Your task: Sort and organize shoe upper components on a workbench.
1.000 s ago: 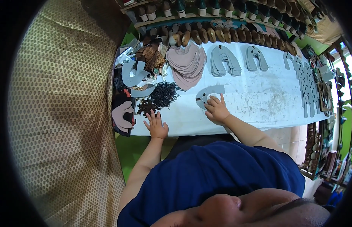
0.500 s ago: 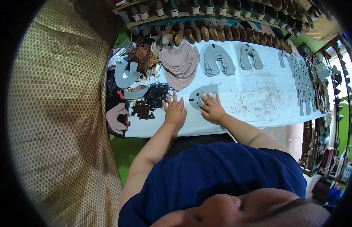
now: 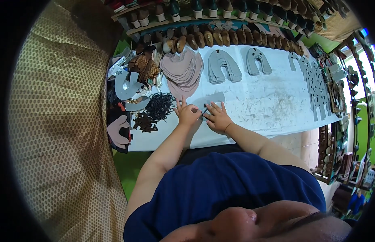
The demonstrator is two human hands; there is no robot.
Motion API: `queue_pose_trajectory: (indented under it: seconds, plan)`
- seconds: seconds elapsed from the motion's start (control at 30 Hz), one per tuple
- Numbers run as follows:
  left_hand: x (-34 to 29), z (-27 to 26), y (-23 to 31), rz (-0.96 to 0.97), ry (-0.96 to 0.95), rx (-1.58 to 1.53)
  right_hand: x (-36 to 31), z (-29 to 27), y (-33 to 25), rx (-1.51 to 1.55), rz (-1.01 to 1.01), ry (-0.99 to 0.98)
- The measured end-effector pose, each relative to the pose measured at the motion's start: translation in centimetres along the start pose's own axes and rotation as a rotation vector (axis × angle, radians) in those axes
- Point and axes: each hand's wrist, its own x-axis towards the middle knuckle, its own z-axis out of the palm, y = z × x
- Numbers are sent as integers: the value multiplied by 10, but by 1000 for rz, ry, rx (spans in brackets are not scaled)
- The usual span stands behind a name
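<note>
My left hand (image 3: 189, 116) is at the near left of the grey curved cut-out (image 3: 215, 97), thumb and forefinger bent together at its left end while the other fingers point away. A small dark brown bit (image 3: 194, 110) shows by those fingertips. My right hand (image 3: 218, 120) lies across the cut-out with its fingers spread, covering much of it. Between the two hands is a thin black strip (image 3: 204, 109); which hand touches it is hard to tell. Left of my left hand are a heap of black strips (image 3: 160, 105) and a brown pile of short strips (image 3: 144, 122).
A stack of pinkish cut-outs (image 3: 182, 70) and two stacks of grey arched pieces (image 3: 223, 66) (image 3: 258, 61) lie farther back. More grey pieces (image 3: 316, 88) line the table's right end. Shoe lasts (image 3: 219, 37) stand along the back edge. A patterned curtain (image 3: 66, 121) hangs at left.
My left hand has moved right to the grey cut-out, and its thumb and forefinger have bent together. A thin black strip now shows between my hands. The whole view has shifted slightly.
</note>
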Motion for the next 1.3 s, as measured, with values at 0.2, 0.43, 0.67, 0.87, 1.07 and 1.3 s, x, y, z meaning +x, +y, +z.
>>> queue_pose_trajectory:
  seconds: [0.2, 0.43, 0.67, 0.87, 1.07, 1.3]
  plan:
    - [-11, -6, 7, 119, -46, 68, 0, -4, 0, 0, 22, 1]
    - [-9, -5, 11, 74, -114, 98, 4, -6, -1, -1, 50, -40]
    - [-13, -6, 13, 167, -138, 63, 5, -2, -1, 9, 84, -36]
    - [-17, -18, 25, 296, -167, 166, -1, -4, 2, 68, 50, 49]
    - [-26, -18, 18, 503, -157, 336, -1, -1, 7, 74, 33, 26]
    - [-17, -9, 6, 444, -96, 177, -3, -2, 7, 195, 31, 230]
